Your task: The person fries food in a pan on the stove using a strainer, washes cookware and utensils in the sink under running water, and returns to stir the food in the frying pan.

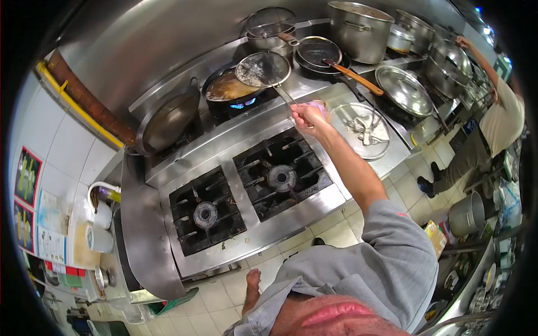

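Gripping the strainer (264,68) by its thin handle (284,96), the right hand (309,117) reaches across the stove (280,229) at the end of an extended arm, its fingers curled tightly round the metal. The left hand (253,278) hangs low, just beyond the stove's front edge, its fingers seemingly curled in; whether it holds anything I cannot tell.

From the right hand, the strainer lies away towards the stove's back edge and slantwise to the left, its long axis running along the handle in that same direction. The right hand is plainly the nearer; the left is well apart from it. The mesh bowl overlaps the right side of a dark pan (223,71) in the back row, though I cannot tell whether the two touch. Brown food (227,88) fills the pan, and a blue flame (242,104) burns under its near side.

A large wok (171,123) stands left of the pan, towards the back left corner. Along the front edge sit a left burner (205,214) and a right burner (282,177), both without a pot. Right of the right hand, a round tray (376,150) carries white cloth-like pieces (367,131). Beyond it, towards the back right corner, are a big pot (361,33) and a domed lid (404,89). Farther right, a co-worker (501,117) stretches an arm towards more pots.
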Available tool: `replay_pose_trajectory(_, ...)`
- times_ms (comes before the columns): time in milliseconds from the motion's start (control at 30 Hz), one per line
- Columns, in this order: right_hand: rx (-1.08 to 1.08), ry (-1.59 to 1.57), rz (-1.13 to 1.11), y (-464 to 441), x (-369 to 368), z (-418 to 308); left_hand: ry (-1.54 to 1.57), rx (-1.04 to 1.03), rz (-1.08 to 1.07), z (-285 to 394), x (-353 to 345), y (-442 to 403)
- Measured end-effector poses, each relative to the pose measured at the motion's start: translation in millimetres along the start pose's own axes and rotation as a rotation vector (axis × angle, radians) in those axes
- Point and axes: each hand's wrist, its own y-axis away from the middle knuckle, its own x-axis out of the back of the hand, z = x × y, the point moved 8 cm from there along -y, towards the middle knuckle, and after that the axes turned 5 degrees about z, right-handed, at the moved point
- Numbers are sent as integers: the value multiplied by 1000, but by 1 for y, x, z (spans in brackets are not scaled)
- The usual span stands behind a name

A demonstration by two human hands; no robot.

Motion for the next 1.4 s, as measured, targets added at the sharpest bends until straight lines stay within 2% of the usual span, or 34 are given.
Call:
replay_pose_trajectory(67,25,-14,35,21,22,-11,-11,-2,-35,8,-11,-2)
replay_pose_trajectory(100,96,-8,-21,26,30,-18,-37,3,10,15,-15,-2)
replay_pose_trajectory(167,110,-39,41,33,51,-30,-98,16,41,13,-19,3)
replay_pose_trajectory(300,213,21,115,15,91,-73,-4,48,-122,21,-49,-11)
replay_pose_trajectory(333,181,-26,109,-6,103,-77,33,89,-194,12,-59,-20)
replay_pose_trajectory(400,136,-78,54,-49,131,-84,-130,-57,-241,-8,-77,-39)
replay_pose_trajectory(433,120,-110,225,-25,131,-94,-159,-67,-264,-5,-85,-35)
replay_pose_trajectory(467,134,-167,67,-52,146,-88,-170,-17,-190,3,-87,-26)
replay_pose_trajectory(500,59,-53,24,-69,164,-78,-180,33,-114,7,-84,-20)
replay_pose_trajectory(567,49,-151,109,-60,183,-63,-200,-2,-153,27,-95,-15)
replay_pose_trajectory(600,51,-186,128,-43,188,-57,-201,-15,-169,35,-98,-15)
replay_pose_trajectory(633,142,-83,187,-7,183,-61,-229,-75,-182,40,-102,-21)
replay_pose_trajectory(700,190,82,121,33,191,-51,-236,-99,-283,36,-108,-49)
replay_pose_trajectory(733,212,128,241,73,193,-50,-227,-100,-349,39,-113,-55)
replay_pose_trajectory(767,270,106,288,100,205,-48,-307,-217,-277,56,-107,-49)
replay_pose_trajectory(800,327,83,334,129,218,-45,-330,-236,-304,66,-108,-49)
replay_pose_trajectory(867,437,12,429,203,243,-34,-404,-75,-542,66,-115,-49)
replay_pose_trajectory(900,469,-5,541,243,259,-22,-479,-121,-542,71,-113,-53)
replay_pose_trajectory(1000,564,-117,854,369,310,37,-496,-209,-503,79,-105,-53)
replay_pose_trajectory(1067,568,-207,1077,459,326,93,-549,-249,-565,65,-108,-70)
replay_pose_trajectory(1133,576,-269,1181,533,343,157,-614,-268,-667,52,-115,-75)
replay_pose_trajectory(1200,543,-368,1244,595,352,222,-700,-300,-677,44,-118,-64)
replay_pose_trajectory(1267,506,-438,1452,655,321,260,-844,-181,-804,22,-118,-51)
replay_pose_trajectory(1300,510,-442,1464,673,315,273,-828,-242,-836,17,-125,-44)
replay_pose_trajectory(1400,527,-554,1562,721,300,306,-904,-199,-837,-5,-150,-27)
